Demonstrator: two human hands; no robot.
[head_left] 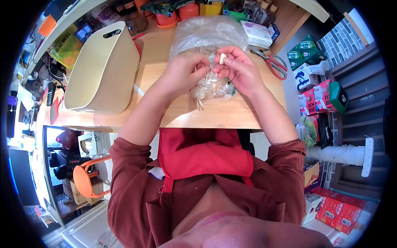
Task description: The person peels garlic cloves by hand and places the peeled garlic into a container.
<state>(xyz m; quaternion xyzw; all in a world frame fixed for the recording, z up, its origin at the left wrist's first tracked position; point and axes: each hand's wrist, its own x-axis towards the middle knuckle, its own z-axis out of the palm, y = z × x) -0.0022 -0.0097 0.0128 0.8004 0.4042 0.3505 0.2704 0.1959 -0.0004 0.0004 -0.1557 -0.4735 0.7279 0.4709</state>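
Note:
A pale peeled garlic clove [223, 58] is pinched between the thumb and fingers of my right hand [237, 68]. To its left, my left hand [185, 73] has its fingers curled in and closed; whether anything is between them is hidden. Both hands are raised over a clear plastic bag [206, 35], which lies spread on the wooden table [178, 118]. Garlic bulbs [211, 87] with papery skins and dry stems show in the near part of the bag, just below my hands.
A tall cream bin [124, 89] stands at the left of the table. Red-handled scissors [276, 66] lie at the right edge, near a white box [256, 34]. Orange pots [166, 20] and jars line the back. Boxes [339, 211] are stacked on the floor at right.

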